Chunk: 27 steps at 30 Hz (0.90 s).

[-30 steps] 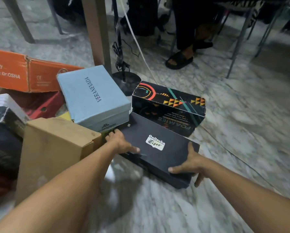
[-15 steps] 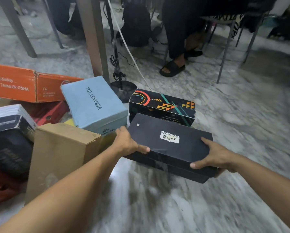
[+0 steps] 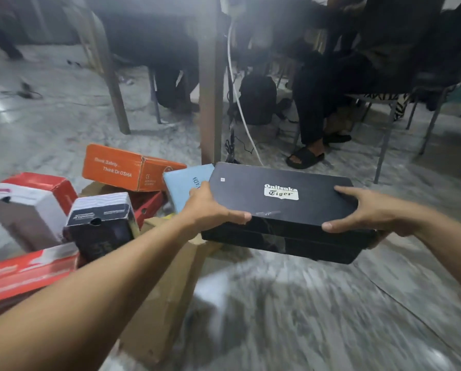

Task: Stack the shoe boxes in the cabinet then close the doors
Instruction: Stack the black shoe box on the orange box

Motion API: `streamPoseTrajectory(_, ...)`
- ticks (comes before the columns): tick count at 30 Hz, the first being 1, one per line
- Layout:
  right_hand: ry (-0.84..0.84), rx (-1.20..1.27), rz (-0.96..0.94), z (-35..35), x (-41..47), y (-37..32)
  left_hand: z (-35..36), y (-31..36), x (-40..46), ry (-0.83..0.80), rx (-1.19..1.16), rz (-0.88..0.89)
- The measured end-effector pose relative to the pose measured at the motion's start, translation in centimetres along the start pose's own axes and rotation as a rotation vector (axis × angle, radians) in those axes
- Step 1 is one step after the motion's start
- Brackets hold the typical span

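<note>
A black shoe box (image 3: 283,207) with a white Onitsuka Tiger label is held level above the marble floor. My left hand (image 3: 210,210) grips its left end and my right hand (image 3: 363,212) grips its right end, thumbs on the lid. Behind it on the floor lie a light blue box (image 3: 184,188), an orange box (image 3: 122,170), a red and white box (image 3: 28,202), a dark box (image 3: 101,223), a long red box (image 3: 23,274) and a brown cardboard box (image 3: 165,290) under my left forearm. No cabinet is in view.
A table leg (image 3: 210,103) and a white cable (image 3: 237,97) stand just behind the boxes. A seated person's leg in a black sandal (image 3: 304,156) and chair legs (image 3: 384,145) are at the back right. Marble floor (image 3: 304,317) stretches to the right and front.
Both hands have lifted the black box off the floor and brought it up and to the right. The view has tilted up, and the patterned black box behind it is hidden now.
</note>
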State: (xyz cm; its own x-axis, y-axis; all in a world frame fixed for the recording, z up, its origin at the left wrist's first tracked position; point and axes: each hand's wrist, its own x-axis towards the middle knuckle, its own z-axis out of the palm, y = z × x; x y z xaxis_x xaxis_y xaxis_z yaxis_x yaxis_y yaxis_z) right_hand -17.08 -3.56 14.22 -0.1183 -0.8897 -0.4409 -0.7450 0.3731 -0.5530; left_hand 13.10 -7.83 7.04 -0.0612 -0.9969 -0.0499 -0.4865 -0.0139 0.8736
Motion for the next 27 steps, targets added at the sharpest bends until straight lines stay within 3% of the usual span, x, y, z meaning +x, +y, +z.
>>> streamPoseTrajectory(8, -0.085, -0.133, -0.280, 3.2, -0.8, -10.6, -11.4, -0.7, -6.6, 0.208, 0.032, -0.222)
streamPoseTrajectory(13, -0.166, -0.309, -0.414, 7.0, 0.5, -16.8, -16.0, -3.3, -11.0, 0.293, -0.015, -0.260)
streamPoseTrajectory(21, -0.365, -0.399, -0.598, 13.1, -0.4, -24.4, -20.0, -6.2, -19.0, 0.477, 0.066, -0.370)
streamPoseTrajectory(27, -0.368, -0.535, -0.785, 17.6, -1.3, -27.3, -20.7, -7.5, -23.8, 0.641, 0.050, -0.503)
